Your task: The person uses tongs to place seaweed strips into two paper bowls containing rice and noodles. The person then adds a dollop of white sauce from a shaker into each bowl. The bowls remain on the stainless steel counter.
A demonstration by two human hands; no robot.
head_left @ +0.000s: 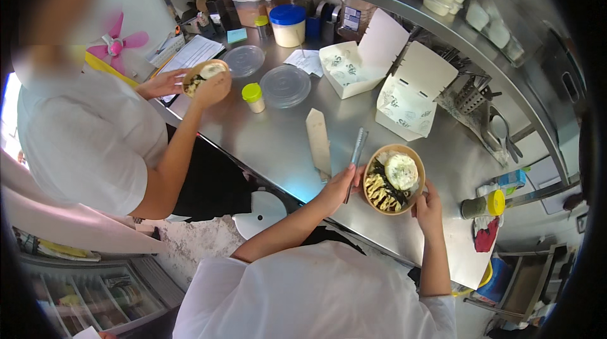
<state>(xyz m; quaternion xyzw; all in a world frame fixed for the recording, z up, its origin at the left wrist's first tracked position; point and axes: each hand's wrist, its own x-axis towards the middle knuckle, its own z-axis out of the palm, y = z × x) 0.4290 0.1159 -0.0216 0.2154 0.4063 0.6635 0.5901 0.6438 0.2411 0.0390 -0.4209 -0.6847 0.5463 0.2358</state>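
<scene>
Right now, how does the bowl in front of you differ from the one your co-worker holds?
My bowl rests on the steel counter, held at the rim by my left hand and right hand; the co-worker's bowl is lifted off it. Mine shows a fried egg and sauce stripes; theirs looks smaller and its filling is unclear. Both are round and brown.

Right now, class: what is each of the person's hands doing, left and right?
Left hand: closed on metal tongs, touching the rim of the paper bowl of food.
Right hand: gripping the bowl's near right rim.
</scene>
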